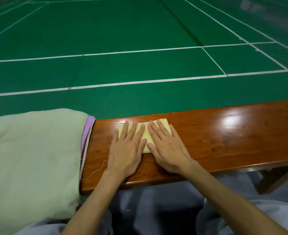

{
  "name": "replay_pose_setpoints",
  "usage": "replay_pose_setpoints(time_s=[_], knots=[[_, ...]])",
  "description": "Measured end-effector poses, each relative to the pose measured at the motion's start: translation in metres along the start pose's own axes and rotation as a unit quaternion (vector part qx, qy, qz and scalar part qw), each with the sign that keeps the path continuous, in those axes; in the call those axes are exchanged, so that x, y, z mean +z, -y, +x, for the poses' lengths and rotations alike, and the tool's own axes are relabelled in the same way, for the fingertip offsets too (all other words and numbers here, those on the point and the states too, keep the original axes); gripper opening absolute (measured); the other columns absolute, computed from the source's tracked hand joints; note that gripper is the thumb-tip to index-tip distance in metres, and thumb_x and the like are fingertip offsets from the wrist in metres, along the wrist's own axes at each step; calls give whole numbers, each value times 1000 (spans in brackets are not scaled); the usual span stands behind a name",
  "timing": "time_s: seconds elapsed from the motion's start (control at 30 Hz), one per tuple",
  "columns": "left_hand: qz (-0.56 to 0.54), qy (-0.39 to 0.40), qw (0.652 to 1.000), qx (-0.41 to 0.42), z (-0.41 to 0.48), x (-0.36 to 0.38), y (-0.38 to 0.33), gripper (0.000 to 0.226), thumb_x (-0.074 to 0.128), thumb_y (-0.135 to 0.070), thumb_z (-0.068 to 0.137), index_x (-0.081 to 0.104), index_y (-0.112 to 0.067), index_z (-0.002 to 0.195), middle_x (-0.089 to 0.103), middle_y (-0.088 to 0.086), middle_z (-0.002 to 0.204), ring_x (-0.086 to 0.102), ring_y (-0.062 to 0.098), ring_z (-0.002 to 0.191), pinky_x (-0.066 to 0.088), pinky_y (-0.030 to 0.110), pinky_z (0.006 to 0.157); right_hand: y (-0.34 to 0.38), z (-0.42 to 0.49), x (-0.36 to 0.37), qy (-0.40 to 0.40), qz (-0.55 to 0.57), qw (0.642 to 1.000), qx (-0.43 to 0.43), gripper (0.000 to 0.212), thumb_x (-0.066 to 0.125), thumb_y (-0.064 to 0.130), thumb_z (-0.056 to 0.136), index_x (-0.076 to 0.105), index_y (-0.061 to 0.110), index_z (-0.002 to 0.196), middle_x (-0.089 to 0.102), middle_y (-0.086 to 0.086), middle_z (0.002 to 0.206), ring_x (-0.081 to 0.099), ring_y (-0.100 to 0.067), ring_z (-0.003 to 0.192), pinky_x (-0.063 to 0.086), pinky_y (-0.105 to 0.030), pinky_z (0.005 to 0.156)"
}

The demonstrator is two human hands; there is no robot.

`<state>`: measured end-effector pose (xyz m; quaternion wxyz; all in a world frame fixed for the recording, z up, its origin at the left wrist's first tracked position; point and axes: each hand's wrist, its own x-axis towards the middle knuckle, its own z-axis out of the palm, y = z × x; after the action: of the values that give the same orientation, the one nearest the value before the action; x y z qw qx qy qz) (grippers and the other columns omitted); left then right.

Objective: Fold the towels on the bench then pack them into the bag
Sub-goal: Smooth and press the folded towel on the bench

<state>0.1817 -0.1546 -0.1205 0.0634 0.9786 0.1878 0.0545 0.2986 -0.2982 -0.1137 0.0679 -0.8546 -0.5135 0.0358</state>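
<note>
The small folded pale-yellow cloth towel [144, 133] lies on the glossy reddish-brown wooden bench [224, 133]; the left hand [128, 150] and right hand [167, 150] press it with flat, straight fingers, seemingly to set the crease; a pale-green fabric bundle [33, 158] sits just left.

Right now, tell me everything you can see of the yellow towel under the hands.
The yellow towel is a small, pale yellow piece of soft-looking cloth, folded into a compact rectangle with a thick, layered near edge. It lies flat on the glossy wooden bench, its long side running roughly along the bench. The left hand and the right hand press on it side by side with straight fingers, covering most of it. Only its corners and a strip between the hands show.
</note>
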Motion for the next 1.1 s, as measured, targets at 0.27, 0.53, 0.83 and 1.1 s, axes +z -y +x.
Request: replay_pose_setpoints(time_s=[0.27, 0.53, 0.83, 1.1], knots=[[-85, 21, 994, -72, -1, -6, 36, 77, -11, -63, 95, 14, -38, 163, 5, -6, 172, 2, 24, 159, 5, 54, 128, -33, -3, 0, -5, 43, 997, 57, 72, -3, 58, 101, 7, 27, 165, -1, 12, 171, -5, -17, 159, 8, -52, 128], [-206, -75, 942, -253, -4, -24, 22, 78, 29, -77, 93, 54, -14, 132, 54, 11, 139, 49, 33, 131, 44, 52, 107, -43, -10, -9, -106, 228, 955, 155, 59, 32, 50, 108, 31, 21, 160, 37, -4, 162, 36, -23, 146, 31, -43, 117], [-182, 59, 930, -313, 27, -23, 11, 64, 70, -70, 80, 63, -14, 110, 62, 13, 122, 54, 36, 118, 53, 49, 95, -13, 11, -31, -30, 225, 914, 337, 45, 60, 64, 92, 56, 19, 91, 60, 4, 88, 63, -22, 89, 44, -31, 65], [-601, 88, 732, -307, 34, -69, -5, 18, 70, -19, 97, 62, -16, 112, 70, 4, 106, 66, 19, 92, 59, 37, 72, -32, 4, -59, -88, 622, 710, 317, 31, 76, 12, 86, 60, 8, 112, 69, -7, 106, 68, -22, 96, 56, -34, 66]])
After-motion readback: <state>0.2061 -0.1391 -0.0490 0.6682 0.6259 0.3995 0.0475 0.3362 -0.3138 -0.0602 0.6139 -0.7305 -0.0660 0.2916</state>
